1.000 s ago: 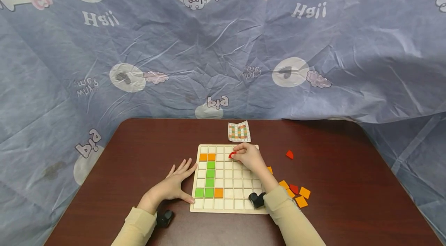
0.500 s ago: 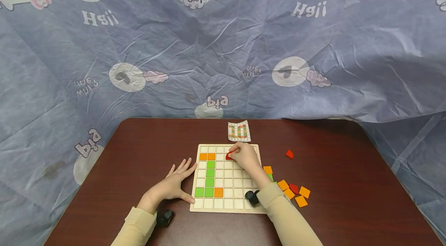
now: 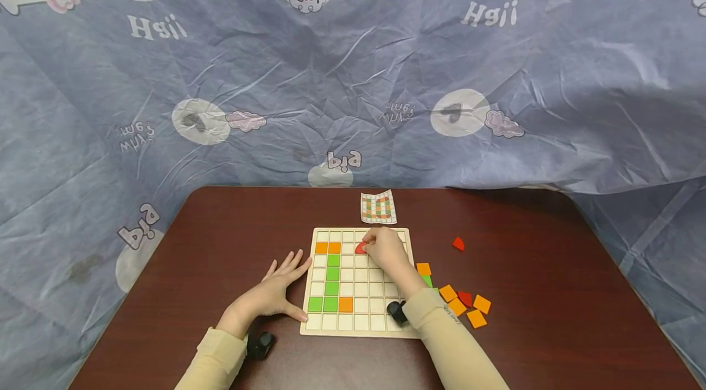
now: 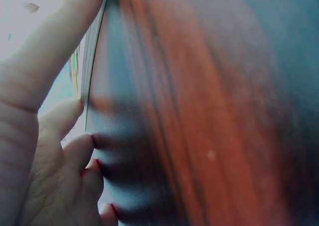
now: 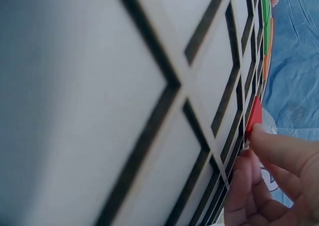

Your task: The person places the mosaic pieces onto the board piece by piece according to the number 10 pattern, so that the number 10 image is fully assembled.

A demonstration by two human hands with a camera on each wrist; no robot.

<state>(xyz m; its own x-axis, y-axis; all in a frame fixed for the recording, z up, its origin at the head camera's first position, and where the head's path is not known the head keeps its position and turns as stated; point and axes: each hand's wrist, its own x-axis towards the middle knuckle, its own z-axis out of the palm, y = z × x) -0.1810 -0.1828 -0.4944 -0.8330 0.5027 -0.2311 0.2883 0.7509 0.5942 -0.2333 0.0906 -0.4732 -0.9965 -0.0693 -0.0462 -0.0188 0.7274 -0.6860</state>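
My right hand [image 3: 388,253] pinches a red quarter-circle tile [image 3: 360,248] at a cell in the second row of the wooden grid board [image 3: 361,322]. In the right wrist view the thumb and fingers hold that red tile [image 5: 254,117] by its edge, against the grid. With fingers spread, my left hand [image 3: 276,292] rests at the board's left edge, thumb at the near corner and fingertips farther up. The left wrist view shows its fingers [image 4: 75,151] along the board's side. Orange tiles [image 3: 334,248] and green tiles [image 3: 333,274] sit in cells on the left.
A pattern card [image 3: 378,207] lies behind the board. Right of it are loose orange tiles [image 3: 477,319], green tiles partly under the right arm, and red quarter-circle tiles [image 3: 458,244]. A patterned blue cloth [image 3: 309,71] hangs behind the brown table [image 3: 248,224].
My right hand has moved slightly left with the red tile and lowered it flatter onto the cell. The left hand stays in place.
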